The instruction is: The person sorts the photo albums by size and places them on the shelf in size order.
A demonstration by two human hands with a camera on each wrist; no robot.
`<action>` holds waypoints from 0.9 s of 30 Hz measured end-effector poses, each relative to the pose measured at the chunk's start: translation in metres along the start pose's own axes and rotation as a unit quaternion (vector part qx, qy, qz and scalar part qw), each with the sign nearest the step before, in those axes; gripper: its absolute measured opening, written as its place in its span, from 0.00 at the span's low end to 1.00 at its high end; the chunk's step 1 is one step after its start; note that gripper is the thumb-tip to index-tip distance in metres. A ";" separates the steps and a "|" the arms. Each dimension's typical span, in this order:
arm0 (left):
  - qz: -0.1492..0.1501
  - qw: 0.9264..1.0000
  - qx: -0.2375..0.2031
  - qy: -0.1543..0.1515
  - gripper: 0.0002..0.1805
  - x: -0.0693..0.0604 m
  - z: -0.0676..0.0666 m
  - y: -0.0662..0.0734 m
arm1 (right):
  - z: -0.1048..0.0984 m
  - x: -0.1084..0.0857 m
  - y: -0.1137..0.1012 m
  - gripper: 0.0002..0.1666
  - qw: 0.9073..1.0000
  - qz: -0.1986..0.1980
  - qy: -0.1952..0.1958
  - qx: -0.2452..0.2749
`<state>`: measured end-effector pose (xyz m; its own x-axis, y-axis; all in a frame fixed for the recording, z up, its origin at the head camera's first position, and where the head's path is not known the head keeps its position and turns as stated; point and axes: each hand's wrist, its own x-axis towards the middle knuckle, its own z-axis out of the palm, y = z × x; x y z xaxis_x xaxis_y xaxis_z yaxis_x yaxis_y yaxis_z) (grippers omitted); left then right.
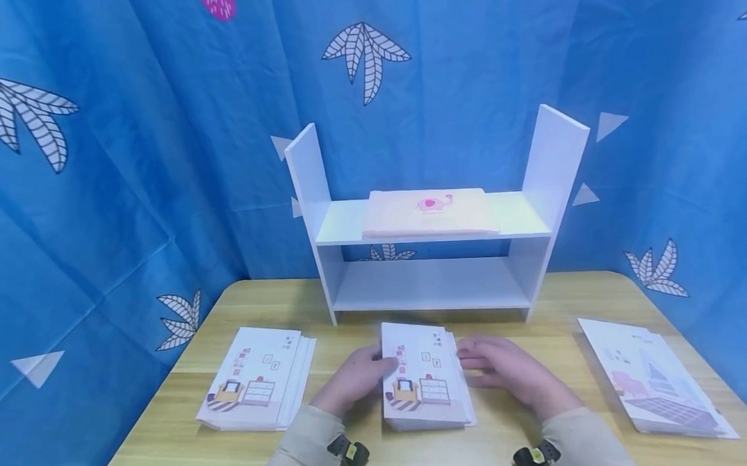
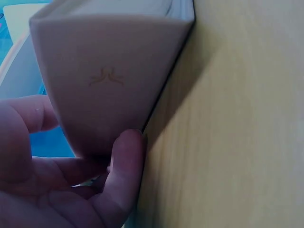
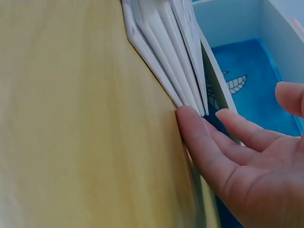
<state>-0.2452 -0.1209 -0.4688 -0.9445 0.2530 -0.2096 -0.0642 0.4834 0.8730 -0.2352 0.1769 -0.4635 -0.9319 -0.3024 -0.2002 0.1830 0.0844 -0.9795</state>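
A thick white book [image 1: 421, 391] with a drawn chair and drawers on its cover lies on the table in front of me. My left hand [image 1: 357, 376] is at its left side, thumb over the cover's edge. In the left wrist view its plain spine [image 2: 107, 78] bears a small mark, and a fingertip touches the spine's lower edge. At the right side is my right hand [image 1: 511, 371], fingers loosely extended. In the right wrist view one fingertip meets the corner of the layered page edges [image 3: 164, 52]; the other fingers stand apart from them.
A similar book [image 1: 254, 377] lies at the left and another book [image 1: 658, 380] at the right of the wooden table [image 1: 176, 436]. Behind stands a white two-tier shelf [image 1: 432, 286] with a pink elephant book [image 1: 432, 216] on its upper board. A blue curtain [image 1: 467, 83] hangs behind.
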 end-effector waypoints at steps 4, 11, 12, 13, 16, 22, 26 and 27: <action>0.006 1.000 -0.017 -0.006 0.39 0.001 -0.003 -0.002 | 0.002 0.000 0.001 0.33 1.000 0.004 -0.006 0.021; 0.019 0.995 -0.087 -0.040 0.42 0.001 -0.008 0.000 | 0.005 0.004 0.005 0.33 0.999 -0.004 -0.006 0.043; 0.021 0.993 -0.103 -0.050 0.43 0.001 -0.008 0.000 | 0.005 0.004 0.005 0.34 0.999 -0.005 -0.007 0.045; 0.023 0.991 -0.121 -0.059 0.43 0.001 -0.009 0.001 | 0.006 0.005 0.005 0.34 0.999 -0.007 -0.007 0.049; 0.019 0.986 -0.152 -0.071 0.44 0.001 -0.011 0.002 | 0.007 0.005 0.005 0.36 0.998 -0.009 -0.010 0.063; 0.025 0.987 -0.149 -0.062 0.43 -0.002 -0.019 0.004 | 0.010 0.004 0.003 0.36 0.999 -0.019 -0.012 0.030; 0.025 0.986 -0.155 -0.057 0.43 -0.002 -0.025 0.004 | 0.012 0.004 0.003 0.39 0.999 -0.026 -0.018 0.013; 0.026 0.985 -0.161 -0.057 0.42 -0.001 -0.026 0.004 | 0.013 0.004 0.003 0.40 0.999 -0.026 -0.027 0.017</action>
<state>-0.2526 -0.1414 -0.4537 -0.9079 0.3722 -0.1926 -0.1321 0.1819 0.9744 -0.2341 0.1637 -0.4679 -0.9226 -0.3561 -0.1488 0.1459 0.0349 -0.9887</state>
